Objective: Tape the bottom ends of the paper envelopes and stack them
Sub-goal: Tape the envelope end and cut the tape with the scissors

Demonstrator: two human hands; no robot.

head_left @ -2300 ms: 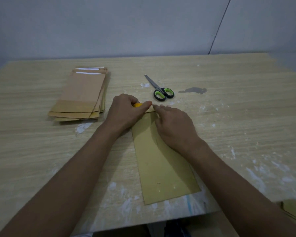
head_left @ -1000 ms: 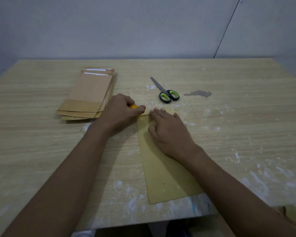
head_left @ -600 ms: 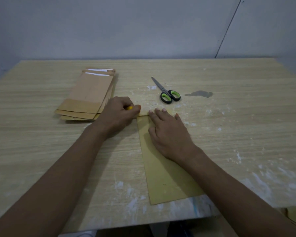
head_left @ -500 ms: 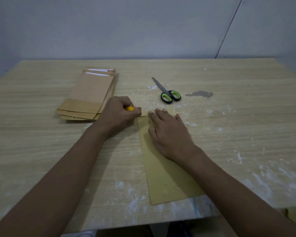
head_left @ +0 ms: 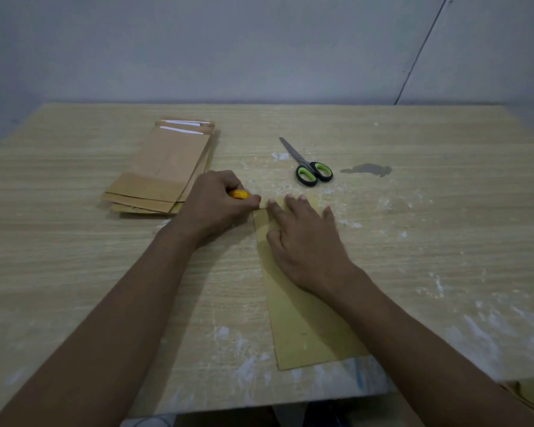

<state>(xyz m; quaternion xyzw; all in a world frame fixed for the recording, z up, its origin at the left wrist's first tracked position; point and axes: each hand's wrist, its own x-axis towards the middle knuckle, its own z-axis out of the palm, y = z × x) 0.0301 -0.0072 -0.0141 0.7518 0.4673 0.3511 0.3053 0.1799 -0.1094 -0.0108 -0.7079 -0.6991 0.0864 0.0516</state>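
there, flat on the wooden table (head_left: 413,241), one long yellowish paper envelope (head_left: 302,328), lengthwise away from the near edge and slightly slanted. pressed down at its far end by the right hand (head_left: 302,241), palm flat on the paper, fingers straight and spread a little, fingertips (head_left: 291,197) reaching the envelope's far edge. just left of the envelope's far corner, the left hand (head_left: 213,208), fingers curled tight around a small yellow tape roll (head_left: 238,194), only a sliver of the yellow showing between thumb and forefinger; thumb tip touching the envelope's far left corner, close to the right hand's forefinger. whether any tape already lies on the paper, impossible to tell. further left of the envelope and beyond the left hand, a stack of brown envelopes (head_left: 164,174), fanned unevenly, white strips visible at its far end. beyond the envelope and to its right, scissors (head_left: 309,167) with black and green handles, blades closed, well apart from both hands. right of the scissors, a dark stain (head_left: 367,169) on the wood. white smudges scattered over the tabletop around the envelope.
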